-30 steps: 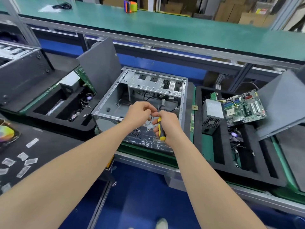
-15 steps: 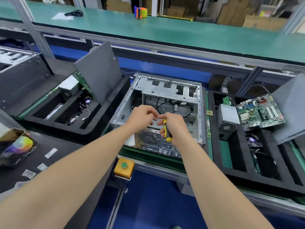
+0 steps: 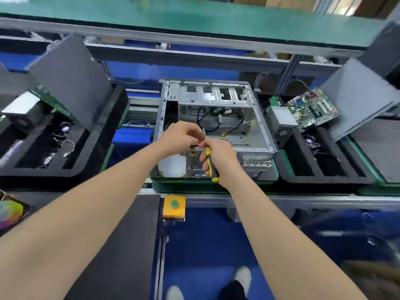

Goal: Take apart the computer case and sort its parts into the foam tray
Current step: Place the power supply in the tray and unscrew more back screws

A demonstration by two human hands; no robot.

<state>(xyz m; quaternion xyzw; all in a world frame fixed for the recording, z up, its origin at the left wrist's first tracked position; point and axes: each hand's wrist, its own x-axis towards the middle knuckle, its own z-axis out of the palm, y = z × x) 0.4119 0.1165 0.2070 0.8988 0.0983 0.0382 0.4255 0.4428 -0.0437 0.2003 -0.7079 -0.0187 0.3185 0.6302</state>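
The open metal computer case (image 3: 255, 118) lies on the green belt, side panel off, with black cables inside. My right hand (image 3: 218, 156) grips a yellow-and-black screwdriver (image 3: 211, 167) above the case's near edge, shaft pointing up. My left hand (image 3: 184, 137) pinches at the screwdriver's tip with curled fingers; what it pinches is too small to tell. The black foam tray (image 3: 324, 176) to the right holds a power supply (image 3: 281, 124) and a green motherboard (image 3: 311, 111).
A second foam tray (image 3: 104, 135) with parts sits to the left, a grey panel (image 3: 71, 79) leaning in it. Another grey panel (image 3: 355, 98) leans at the right. A yellow box with a green button (image 3: 174, 205) is on the rail below the case.
The view has tilted down and shifted, so the case now sits centred and my feet show. Both hands stay together at the screwdriver tip over the case's near edge.
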